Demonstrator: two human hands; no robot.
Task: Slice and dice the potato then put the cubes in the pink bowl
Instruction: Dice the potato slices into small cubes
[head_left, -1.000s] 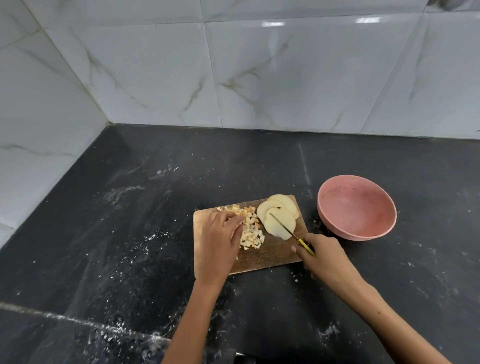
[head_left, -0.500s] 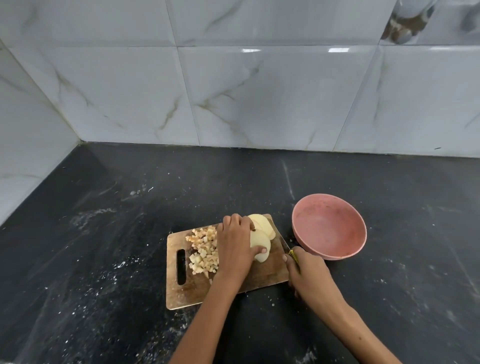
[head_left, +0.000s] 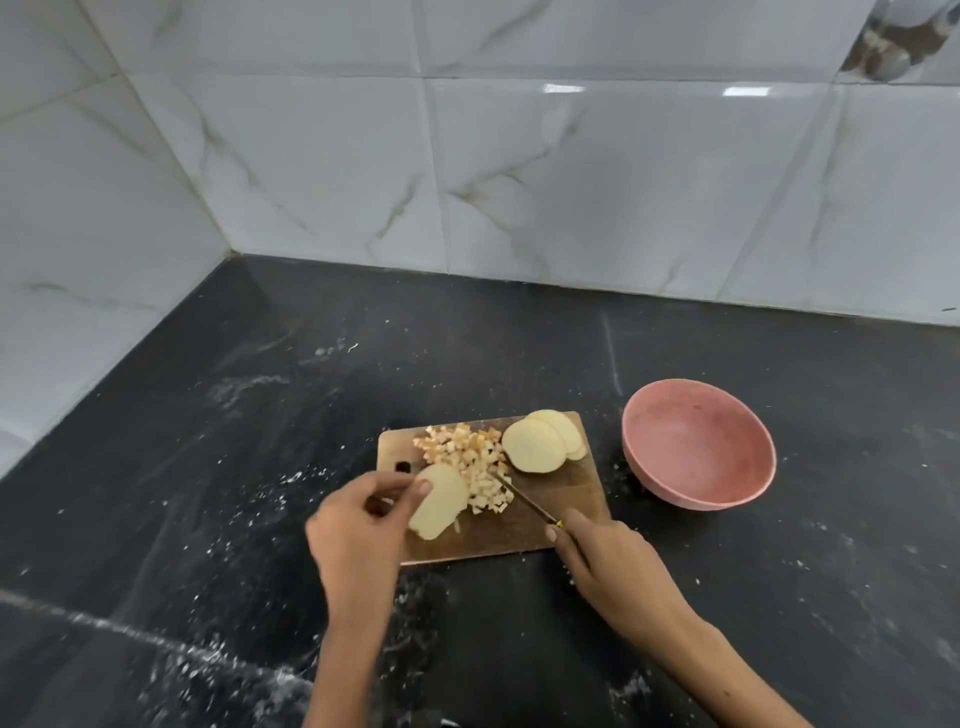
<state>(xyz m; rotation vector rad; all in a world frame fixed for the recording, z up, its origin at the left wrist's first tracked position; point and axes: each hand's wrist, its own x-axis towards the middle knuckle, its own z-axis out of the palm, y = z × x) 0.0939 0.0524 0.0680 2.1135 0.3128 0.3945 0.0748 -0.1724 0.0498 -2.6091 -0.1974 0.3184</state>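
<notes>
Partly done: one pile of potato cubes (head_left: 470, 470) on the cutting board (head_left: 550, 525), pink bowl (head_left: 698, 449) on the bench has none yet. Left hand (head_left: 358, 540) grip pinches one potato slice (head_left: 439, 501); about three slices (head_left: 543, 441) remain uncut. Right hand (head_left: 610, 569) grip wraps one knife (head_left: 524, 499)

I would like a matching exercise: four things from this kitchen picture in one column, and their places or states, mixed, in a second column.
Things:
1. pink bowl
2. potato cubes
3. knife
4. single potato slice

States:
A. held by the left hand
B. empty, right of the cutting board
C. heaped on the board
D. gripped by the right hand

Pairs: 1-B, 2-C, 3-D, 4-A
</notes>
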